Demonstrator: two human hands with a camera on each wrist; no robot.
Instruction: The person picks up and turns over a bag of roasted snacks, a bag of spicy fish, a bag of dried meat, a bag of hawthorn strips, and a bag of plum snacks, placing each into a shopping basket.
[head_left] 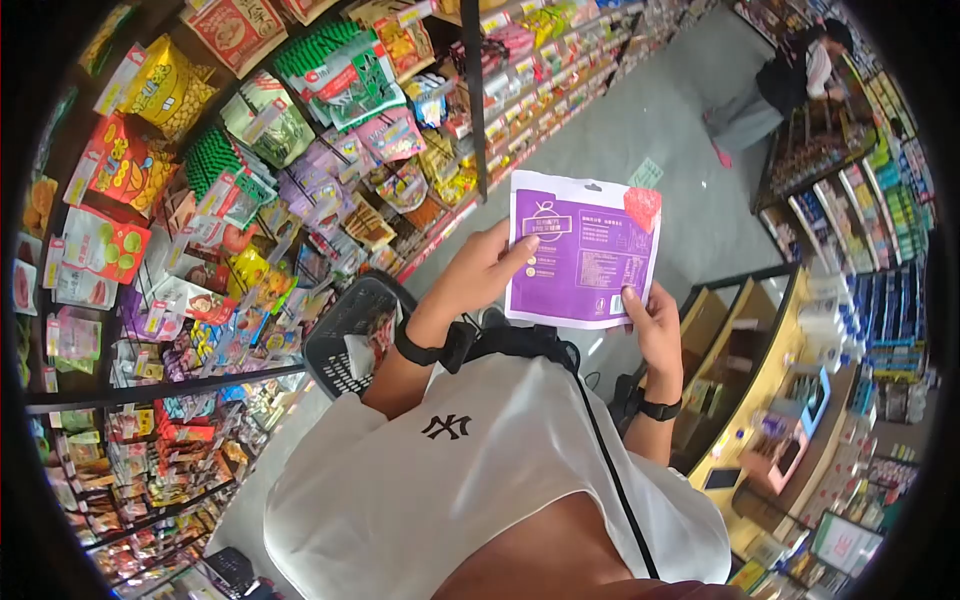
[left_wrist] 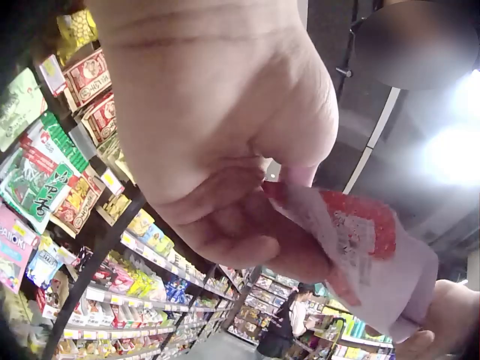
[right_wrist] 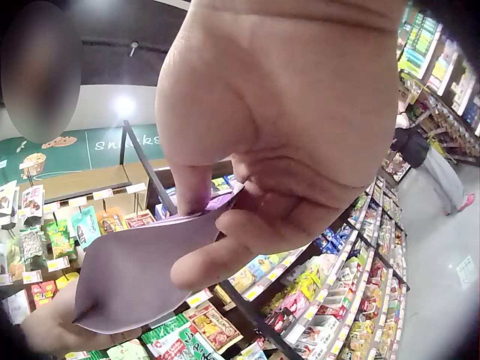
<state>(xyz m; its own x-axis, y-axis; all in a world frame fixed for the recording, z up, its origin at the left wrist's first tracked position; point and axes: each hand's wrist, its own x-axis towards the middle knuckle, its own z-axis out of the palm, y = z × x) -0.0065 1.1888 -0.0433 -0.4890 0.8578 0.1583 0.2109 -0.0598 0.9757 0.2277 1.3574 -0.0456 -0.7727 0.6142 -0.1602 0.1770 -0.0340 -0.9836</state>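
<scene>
A purple and white snack pouch (head_left: 583, 250) is held up in front of the body, its printed panel towards the head camera. The left hand (head_left: 484, 268) pinches its left edge, thumb on the printed side. At the lower right corner the right hand (head_left: 655, 325) grips it, thumb on top. In the left wrist view the left hand (left_wrist: 225, 142) curls its fingers behind the pouch (left_wrist: 367, 255), whose other side shows red. From the right wrist view, the right hand (right_wrist: 277, 120) has its fingers under the pouch's bottom (right_wrist: 142, 274).
Shelves of hanging snack bags (head_left: 165, 290) fill the left side. A black basket (head_left: 345, 330) with packets hangs or stands by the left forearm; which, I cannot tell. A wooden counter (head_left: 745, 370) is at the right. Another person (head_left: 785, 85) stands by far shelves.
</scene>
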